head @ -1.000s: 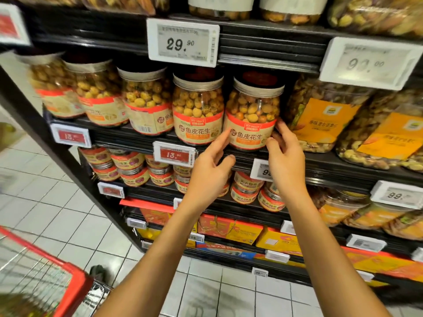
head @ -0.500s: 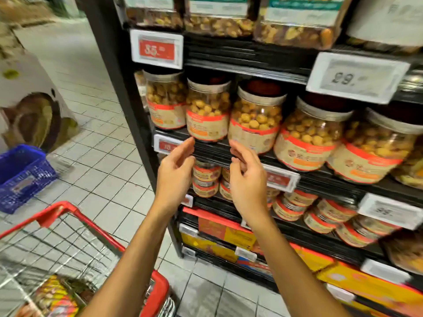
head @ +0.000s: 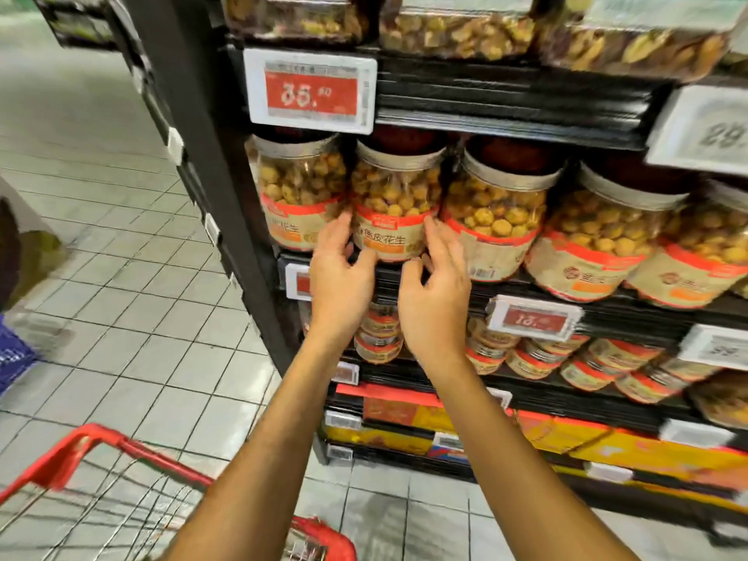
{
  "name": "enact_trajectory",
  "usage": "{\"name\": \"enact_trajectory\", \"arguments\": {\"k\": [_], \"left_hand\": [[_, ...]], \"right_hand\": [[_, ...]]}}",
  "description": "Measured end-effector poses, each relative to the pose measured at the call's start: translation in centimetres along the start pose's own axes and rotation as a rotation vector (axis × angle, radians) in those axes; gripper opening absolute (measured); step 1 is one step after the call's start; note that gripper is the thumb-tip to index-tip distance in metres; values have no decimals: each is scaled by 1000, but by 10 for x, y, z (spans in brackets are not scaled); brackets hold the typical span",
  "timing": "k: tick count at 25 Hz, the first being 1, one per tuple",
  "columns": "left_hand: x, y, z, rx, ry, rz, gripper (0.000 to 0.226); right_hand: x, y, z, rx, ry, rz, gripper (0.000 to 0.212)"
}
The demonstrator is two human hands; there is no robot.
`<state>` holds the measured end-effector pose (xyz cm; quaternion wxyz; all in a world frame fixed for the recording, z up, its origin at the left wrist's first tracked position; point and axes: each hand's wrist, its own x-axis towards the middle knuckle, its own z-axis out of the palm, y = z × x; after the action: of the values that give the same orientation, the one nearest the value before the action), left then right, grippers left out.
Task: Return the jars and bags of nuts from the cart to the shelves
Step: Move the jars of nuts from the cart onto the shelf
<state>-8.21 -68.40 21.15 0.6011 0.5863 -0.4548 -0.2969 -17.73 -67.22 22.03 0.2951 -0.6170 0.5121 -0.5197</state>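
Observation:
A row of clear jars of coated peanuts with cream and red labels stands on the black shelf (head: 526,285). My left hand (head: 340,269) and my right hand (head: 437,285) are raised to the second jar from the left (head: 394,196). One hand is on each side of its label, and the fingertips touch its lower sides. The fingers are loosely spread and the thumbs point inward below the jar's base. Neither hand wraps the jar. The red-rimmed wire cart (head: 121,443) is at the bottom left, and its contents are out of view.
Bags of mixed nuts (head: 457,30) fill the shelf above. Small tins (head: 538,358) and yellow boxes (head: 566,435) sit on the shelves below. Price tags (head: 309,91) stick out from the shelf edges. Tiled aisle floor lies to the left, with a blue basket (head: 12,358) at its edge.
The view has swung left along the shelf. Both hands rose from the shelf edge to the sides of the second jar from the left.

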Motion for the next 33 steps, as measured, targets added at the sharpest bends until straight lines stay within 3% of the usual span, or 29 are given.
{"name": "enact_trajectory", "arguments": {"k": [7, 11, 13, 16, 18, 24, 27, 29, 33], "left_hand": [[-22, 13, 11, 15, -6, 28, 67], [-26, 9, 9, 25, -55, 12, 58], [-31, 3, -5, -13, 39, 4, 53], [-35, -1, -24, 17, 228, 11, 55], [-35, -2, -26, 100, 268, -2, 60], [-23, 9, -10, 176, 216, -104, 67], [-37, 12, -5, 177, 188, -57, 66], [-37, 11, -10, 182, 229, -3, 64], [-8, 13, -19, 138, 252, -88, 63]], "right_hand": [[0, 9, -11, 35, 35, 35, 46], [1, 11, -22, 52, 7, 14, 42], [-1, 7, -22, 121, 12, -38, 38], [1, -12, -4, 244, -166, -23, 38], [5, -23, 10, 226, -254, -27, 38], [24, -33, 21, 87, -226, -81, 38], [30, -31, 18, 65, -228, -69, 39], [32, -30, 19, 71, -274, -39, 41], [39, -30, 29, 119, -405, 76, 45]]}}
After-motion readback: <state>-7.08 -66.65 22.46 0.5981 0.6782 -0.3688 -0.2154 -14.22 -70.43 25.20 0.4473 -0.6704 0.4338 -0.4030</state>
